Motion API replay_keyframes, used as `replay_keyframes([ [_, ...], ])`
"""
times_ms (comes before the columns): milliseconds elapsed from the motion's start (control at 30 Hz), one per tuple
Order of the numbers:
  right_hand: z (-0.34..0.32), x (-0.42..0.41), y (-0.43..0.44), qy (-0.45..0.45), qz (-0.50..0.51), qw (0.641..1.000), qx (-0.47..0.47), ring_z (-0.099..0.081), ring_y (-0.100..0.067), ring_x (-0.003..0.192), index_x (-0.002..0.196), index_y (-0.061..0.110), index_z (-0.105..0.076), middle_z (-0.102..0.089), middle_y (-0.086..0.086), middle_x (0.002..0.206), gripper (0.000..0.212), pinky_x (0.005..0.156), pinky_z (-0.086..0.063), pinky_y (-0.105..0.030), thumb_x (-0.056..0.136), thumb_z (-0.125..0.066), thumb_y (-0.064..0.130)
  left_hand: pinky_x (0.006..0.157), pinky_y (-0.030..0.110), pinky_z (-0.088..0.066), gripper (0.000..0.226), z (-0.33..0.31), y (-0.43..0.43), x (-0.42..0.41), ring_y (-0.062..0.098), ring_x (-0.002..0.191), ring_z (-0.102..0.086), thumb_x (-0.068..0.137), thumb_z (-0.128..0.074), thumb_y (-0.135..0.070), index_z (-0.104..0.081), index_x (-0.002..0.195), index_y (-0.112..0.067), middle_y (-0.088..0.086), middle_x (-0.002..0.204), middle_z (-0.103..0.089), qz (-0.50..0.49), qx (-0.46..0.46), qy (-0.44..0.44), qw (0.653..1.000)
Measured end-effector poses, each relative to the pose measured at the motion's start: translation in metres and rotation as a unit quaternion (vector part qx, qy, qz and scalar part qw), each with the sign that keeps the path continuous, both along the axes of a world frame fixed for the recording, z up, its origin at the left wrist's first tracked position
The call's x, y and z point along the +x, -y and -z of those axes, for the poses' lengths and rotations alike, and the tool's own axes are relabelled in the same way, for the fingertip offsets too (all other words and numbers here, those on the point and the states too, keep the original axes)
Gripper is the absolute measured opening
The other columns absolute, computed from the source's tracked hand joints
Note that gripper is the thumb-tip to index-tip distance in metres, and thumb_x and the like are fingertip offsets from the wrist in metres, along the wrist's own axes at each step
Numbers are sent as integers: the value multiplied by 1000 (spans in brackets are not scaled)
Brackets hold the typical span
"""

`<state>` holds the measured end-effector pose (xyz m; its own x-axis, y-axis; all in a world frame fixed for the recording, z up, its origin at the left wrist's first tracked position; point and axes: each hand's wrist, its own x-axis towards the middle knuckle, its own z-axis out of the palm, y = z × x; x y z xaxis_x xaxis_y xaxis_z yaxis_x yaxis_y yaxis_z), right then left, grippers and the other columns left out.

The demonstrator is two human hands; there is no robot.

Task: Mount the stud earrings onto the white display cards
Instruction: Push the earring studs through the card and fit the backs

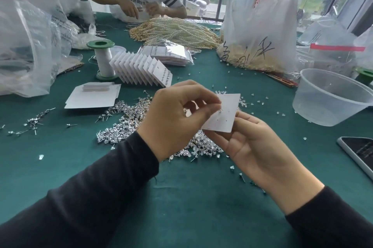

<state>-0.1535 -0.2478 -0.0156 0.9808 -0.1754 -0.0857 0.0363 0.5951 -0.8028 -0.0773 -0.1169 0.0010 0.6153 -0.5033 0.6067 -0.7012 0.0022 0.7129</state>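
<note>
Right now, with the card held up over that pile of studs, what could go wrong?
The stud pinched in the left hand is tiny; it could slip and vanish into the pile below. The right hand seems to grip the card only by its lower edge, so pushing the post through may bend it.

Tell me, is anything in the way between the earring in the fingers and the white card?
Nothing visible is. The left hand pinches the stud earring right at the face of the white card, which the right hand holds up from below. No other thing shows between them.
</note>
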Motion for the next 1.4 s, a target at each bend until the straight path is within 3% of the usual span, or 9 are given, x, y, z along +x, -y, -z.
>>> replay_keyframes([
  [400,0,-1,-6,-6,-26,999,21,-69,-23,79,102,-6,-61,-67,-20,98,31,72,-58,-32,72,-60,2,67,30,-52,11,4,3,-4,14,72,-62,75,-66,-9,-73,83,-11,0,81,-65,-11,-7,17,1000],
  [500,-1,-2,-6,-6,-36,999,19,-68,-23,83,108,-9,-58,-65,-21,102,36,73,-57,-30,75,-58,4,69,30,-51,12,3,2,-6,13,75,-62,76,-67,-15,-74,85,-10,2,82,-66,-11,11,59,998],
  [633,-5,-3,-2,-16,-50,998,28,-68,-22,87,94,1,-69,-69,-16,98,26,72,-55,-26,75,-54,11,79,32,-50,39,3,-2,-6,17,88,-63,67,-75,-32,-71,98,-8,5,96,-66,0,92,148,985],
  [733,-4,-3,-2,-4,-43,999,9,-67,-22,81,84,4,-73,-69,-16,91,23,71,-57,-28,72,-54,9,74,34,-51,22,6,1,-2,24,82,-64,71,-73,-5,-72,93,-3,9,92,-67,-31,77,202,976],
  [833,-3,-3,-3,6,-43,999,-16,-69,-24,80,89,1,-70,-70,-17,89,23,71,-57,-30,72,-54,8,70,30,-51,15,8,1,-1,21,77,-64,73,-68,3,-74,86,-4,7,86,-68,-34,43,190,980],
  [1033,-1,-3,1,2,-46,999,-10,-69,-24,79,91,-4,-66,-69,-16,86,23,74,-57,-32,73,-55,4,74,30,-52,13,7,1,-2,15,81,-65,75,-69,-6,-75,86,-8,2,88,-69,-28,38,114,992],
  [1400,1,-3,3,-19,-81,996,19,-66,-20,82,82,9,-69,-67,-6,83,14,81,-56,-35,68,-66,10,77,29,-52,17,5,0,-1,15,85,-66,78,-66,-9,-74,93,-10,1,96,-70,-8,78,154,985],
])
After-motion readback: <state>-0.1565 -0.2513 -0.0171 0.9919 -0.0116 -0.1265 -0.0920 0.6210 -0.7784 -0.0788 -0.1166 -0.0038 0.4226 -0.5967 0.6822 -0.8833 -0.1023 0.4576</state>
